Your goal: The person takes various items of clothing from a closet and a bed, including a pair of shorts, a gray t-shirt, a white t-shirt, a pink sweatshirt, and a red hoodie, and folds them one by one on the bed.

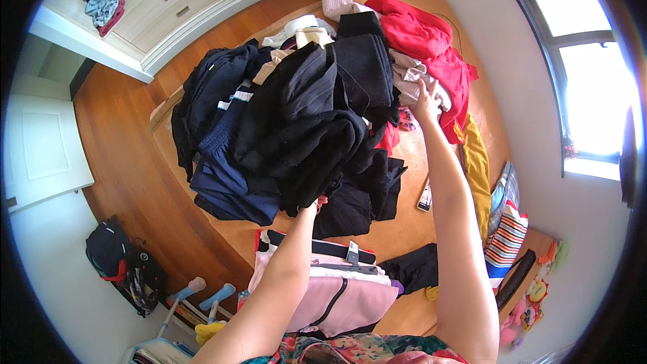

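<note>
A big heap of clothes lies before me, with a black garment [298, 111] bunched on top. My left hand [320, 203] reaches under the near edge of this black cloth, and its fingers are mostly hidden. To the right of the heap, my right hand [427, 103] has its fingers on a pale pink striped garment [408, 73], gripping a fold of it. A red garment [417, 30] spreads just beyond. Navy trousers [237, 172] with an elastic waist lie to the left. Closer to me, below my left hand, sits a stack of folded clothes with a pink zipped garment [338, 301].
The clothes rest on an orange-tan mat [409, 154]. A phone-like object [425, 194] lies by my right forearm. A mustard garment [475, 177] and a striped cushion [507, 242] line the wall side. Backpacks [121, 263] stand on the wooden floor [126, 136] at left.
</note>
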Demonstrator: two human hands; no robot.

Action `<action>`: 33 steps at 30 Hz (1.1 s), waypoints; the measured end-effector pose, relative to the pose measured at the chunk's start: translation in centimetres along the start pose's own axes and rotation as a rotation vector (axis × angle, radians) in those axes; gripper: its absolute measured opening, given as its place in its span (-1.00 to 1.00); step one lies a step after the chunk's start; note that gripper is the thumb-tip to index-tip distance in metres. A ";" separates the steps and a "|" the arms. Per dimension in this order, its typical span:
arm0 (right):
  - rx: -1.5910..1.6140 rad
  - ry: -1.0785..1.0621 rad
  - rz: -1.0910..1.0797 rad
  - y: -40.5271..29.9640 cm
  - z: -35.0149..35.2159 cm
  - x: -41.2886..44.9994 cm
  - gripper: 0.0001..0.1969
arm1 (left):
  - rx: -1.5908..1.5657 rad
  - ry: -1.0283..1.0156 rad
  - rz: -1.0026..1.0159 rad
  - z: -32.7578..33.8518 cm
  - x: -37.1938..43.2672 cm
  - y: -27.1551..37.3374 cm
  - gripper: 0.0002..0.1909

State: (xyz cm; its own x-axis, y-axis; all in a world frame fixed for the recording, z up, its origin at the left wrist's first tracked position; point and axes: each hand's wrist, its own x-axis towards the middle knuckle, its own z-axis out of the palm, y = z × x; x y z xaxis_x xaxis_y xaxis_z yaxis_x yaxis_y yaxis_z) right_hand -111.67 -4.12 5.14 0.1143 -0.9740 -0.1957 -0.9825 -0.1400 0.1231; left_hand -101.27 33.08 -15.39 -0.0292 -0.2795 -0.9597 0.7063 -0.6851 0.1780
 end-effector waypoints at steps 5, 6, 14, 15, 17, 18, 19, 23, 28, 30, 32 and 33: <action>0.109 0.153 -0.202 2.8 -0.5 3.1 -0.75 | -0.002 0.003 -0.008 -0.1 -0.2 -0.1 -0.57; 0.168 0.197 -0.259 3.0 -1.2 3.5 -0.78 | -0.008 0.003 0.002 -0.1 -0.2 -0.1 -0.57; 0.248 0.314 -0.461 2.9 -12.2 -0.2 -0.76 | -0.021 0.001 0.044 -0.2 0.6 0.9 -0.57; 0.319 0.324 -0.428 2.0 -14.1 -0.7 -0.76 | -0.038 0.008 0.063 -0.8 0.4 1.3 -0.57; 0.360 0.337 -0.347 2.2 -19.0 -2.8 -0.71 | -0.033 -0.013 0.069 -0.5 -0.3 1.8 -0.57; 0.368 0.444 -0.343 2.7 -21.6 -3.5 -0.69 | -0.034 -0.033 0.077 -0.2 -1.1 1.9 -0.57; 0.372 0.553 -0.328 3.9 -24.0 -3.8 -0.66 | -0.025 -0.060 0.075 0.5 -2.3 2.1 -0.57; 0.522 0.803 -0.284 4.9 -35.1 -6.4 -0.64 | -0.009 -0.200 0.136 0.7 -7.6 2.1 -0.62; 0.857 0.671 -0.400 6.8 -45.8 -17.3 -0.67 | 0.301 -0.318 0.080 4.4 -17.3 3.3 -0.65; 0.716 0.744 -0.518 10.0 -49.1 -21.9 -0.67 | 0.189 -0.484 0.194 6.4 -22.0 4.6 -0.68; 1.017 0.680 -0.466 10.1 -51.4 -28.7 -0.77 | 0.059 -0.762 0.225 7.9 -27.6 6.3 -0.62; 1.083 0.676 -0.346 9.5 -51.8 -32.7 -0.80 | -0.041 -0.846 0.171 8.6 -31.2 6.9 -0.59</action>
State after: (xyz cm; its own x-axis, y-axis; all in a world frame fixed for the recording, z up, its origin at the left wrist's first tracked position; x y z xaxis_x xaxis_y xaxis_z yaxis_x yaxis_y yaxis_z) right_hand -117.11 17.21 63.15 0.1219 -0.8573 0.5001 -0.4716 -0.4934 -0.7309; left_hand -101.53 31.27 17.67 -0.4253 -0.7946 -0.4332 0.7736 -0.5676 0.2818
